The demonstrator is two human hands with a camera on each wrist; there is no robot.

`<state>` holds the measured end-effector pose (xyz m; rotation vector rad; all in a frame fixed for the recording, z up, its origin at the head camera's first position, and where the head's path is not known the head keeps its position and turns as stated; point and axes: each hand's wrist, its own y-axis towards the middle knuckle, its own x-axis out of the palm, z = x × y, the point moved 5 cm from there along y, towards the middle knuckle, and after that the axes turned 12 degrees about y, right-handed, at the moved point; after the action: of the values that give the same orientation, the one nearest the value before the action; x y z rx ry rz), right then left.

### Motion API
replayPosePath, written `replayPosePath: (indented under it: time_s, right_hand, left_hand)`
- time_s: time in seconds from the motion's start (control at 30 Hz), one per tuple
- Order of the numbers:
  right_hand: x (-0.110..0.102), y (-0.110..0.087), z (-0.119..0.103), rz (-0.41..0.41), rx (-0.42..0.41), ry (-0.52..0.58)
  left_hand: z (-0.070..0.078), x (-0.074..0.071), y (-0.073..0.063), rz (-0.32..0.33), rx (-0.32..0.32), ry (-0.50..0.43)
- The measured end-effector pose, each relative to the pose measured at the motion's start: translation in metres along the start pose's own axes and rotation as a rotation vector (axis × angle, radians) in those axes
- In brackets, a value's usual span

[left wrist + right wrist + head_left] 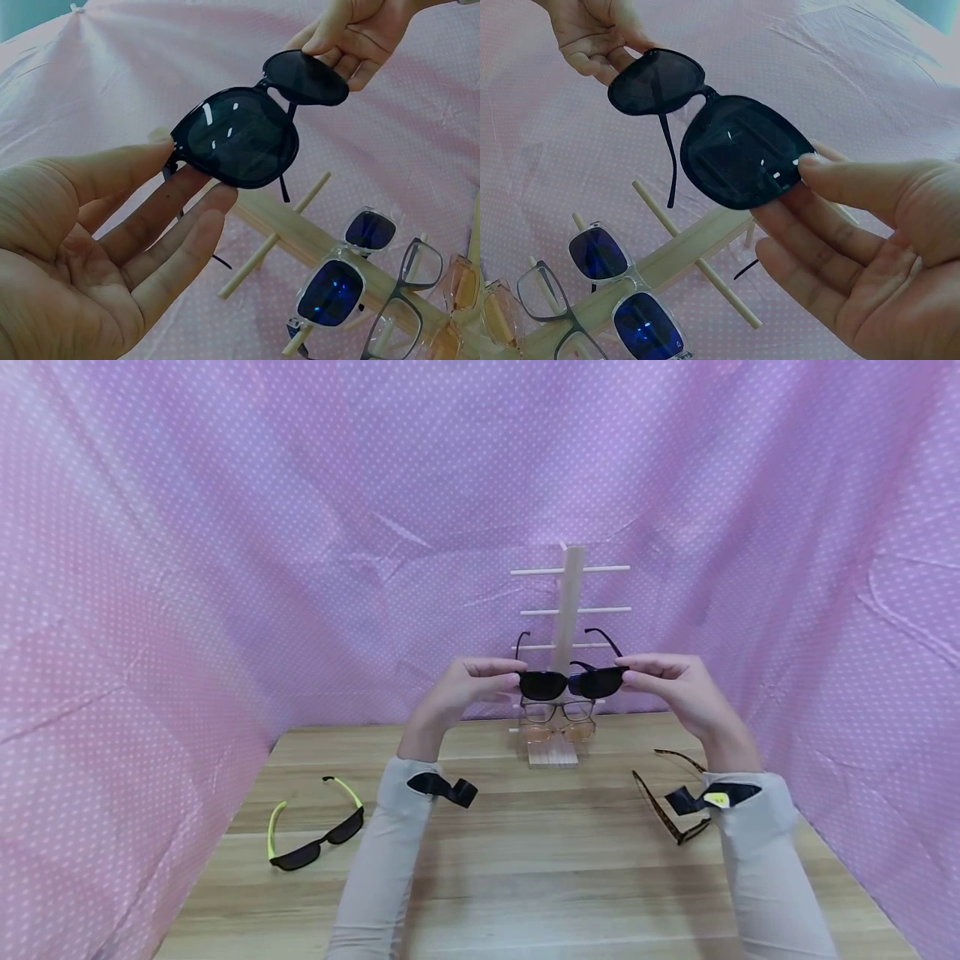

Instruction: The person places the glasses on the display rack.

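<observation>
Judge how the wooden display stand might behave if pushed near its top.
The wooden display stand may tip, since its tall, slim post rises from a small foot. Its wooden build suggests stiffness. The blue-lensed sunglasses on it could slip, as its rods are thin.

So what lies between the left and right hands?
The head view shows the black sunglasses spanning the gap between the left hand and the right hand, each pinching one end.
</observation>
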<state>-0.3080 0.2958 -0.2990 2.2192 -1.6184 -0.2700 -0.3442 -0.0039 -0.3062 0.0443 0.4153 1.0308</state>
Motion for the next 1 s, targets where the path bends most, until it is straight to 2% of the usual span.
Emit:
replayPosePath:
  time_s: [0.23, 0.43, 0.6, 0.83, 1.0]
  right_hand:
    - [-0.004, 0.011, -0.001, 0.082, 0.002, 0.006]
    - [-0.006, 0.019, 0.001, 0.129, 0.058, -0.003]
    - [-0.005, 0.026, 0.005, 0.120, 0.090, 0.063]
    - [-0.002, 0.034, 0.011, 0.102, 0.073, 0.165]
    - [-0.001, 0.038, 0.016, 0.142, 0.089, 0.232]
  left_hand:
    - [-0.001, 0.001, 0.007, 0.049, -0.008, -0.033]
    - [-0.005, 0.002, 0.013, 0.113, -0.036, -0.081]
    - [-0.010, 0.002, 0.018, 0.185, -0.059, -0.119]
    - [-0.016, 0.001, 0.023, 0.302, -0.074, -0.183]
    - [-0.020, 0.003, 0.028, 0.393, -0.074, -0.210]
